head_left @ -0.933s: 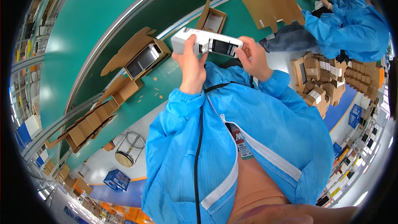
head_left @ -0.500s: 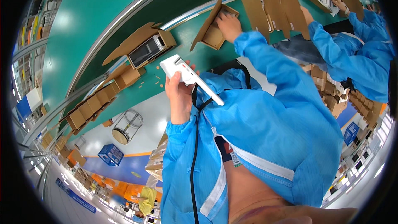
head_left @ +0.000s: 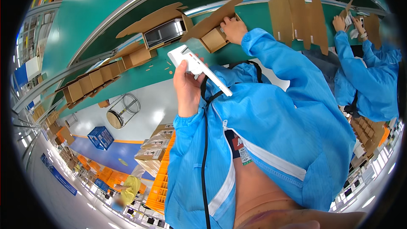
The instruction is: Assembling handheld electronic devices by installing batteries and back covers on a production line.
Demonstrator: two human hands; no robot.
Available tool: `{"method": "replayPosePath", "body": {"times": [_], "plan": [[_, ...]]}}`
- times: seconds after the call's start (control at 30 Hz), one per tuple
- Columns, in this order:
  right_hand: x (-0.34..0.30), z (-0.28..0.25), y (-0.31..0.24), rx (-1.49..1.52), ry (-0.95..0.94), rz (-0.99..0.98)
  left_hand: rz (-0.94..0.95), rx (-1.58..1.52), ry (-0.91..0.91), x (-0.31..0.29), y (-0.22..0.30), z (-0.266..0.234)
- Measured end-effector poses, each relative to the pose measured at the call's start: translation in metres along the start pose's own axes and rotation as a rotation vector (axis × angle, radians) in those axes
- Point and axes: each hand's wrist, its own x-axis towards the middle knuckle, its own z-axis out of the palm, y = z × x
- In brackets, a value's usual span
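Observation:
My left hand point(head_left: 188, 88) is closed around a white handheld device point(head_left: 196, 65) with a blocky head, small red marks on its side and a long flat bar. The device is held tilted above the near edge of the bench. Farther off, my right hand point(head_left: 234, 30) grips the right side of an open cardboard box point(head_left: 214, 40), its fingertips partly hidden at the wall. The box's long lid flap stands up toward the left. Left of it, a second open box point(head_left: 151, 47) holds a dark-screened device point(head_left: 165, 33).
Several open cartons point(head_left: 87, 78) line the green bench point(head_left: 148, 73) at left. Tall cardboard flaps point(head_left: 296, 17) stand to the right. A co-worker's sleeve point(head_left: 360, 68) reaches over the bench beyond them. A round stool point(head_left: 115, 118) and blue crate point(head_left: 100, 138) stand on the floor.
My right hand has shifted from inside the box to its right side, and the box now sits against the neighbouring one. The left hand still holds the white device. The view has turned slightly.

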Motion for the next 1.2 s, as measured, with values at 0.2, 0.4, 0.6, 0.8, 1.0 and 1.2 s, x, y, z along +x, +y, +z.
{"method": "replayPosePath", "body": {"times": [0.2,0.4,0.6,0.8,1.0,1.2], "plan": [[-0.016,0.007,0.037,0.131,0.2,-0.18,-0.059,0.064,-0.039,0.032,0.009,-0.012],[-0.07,-0.075,-0.009,1.597,0.252,0.249,-0.01,0.143,-0.068,0.049,0.021,-0.007],[-0.13,-0.114,-0.039,2.46,0.355,-0.02,-0.112,0.16,-0.359,0.058,0.026,0.005],[-0.144,-0.173,-0.077,2.244,0.457,-0.119,-0.054,0.454,-0.481,0.052,0.027,0.025],[-0.143,-0.158,-0.082,2.144,0.56,-0.007,-0.177,0.334,-0.486,0.066,0.012,0.014],[-0.13,-0.136,-0.072,2.17,0.613,0.157,-0.233,-0.148,-0.761,0.084,-0.021,0.008]]}}
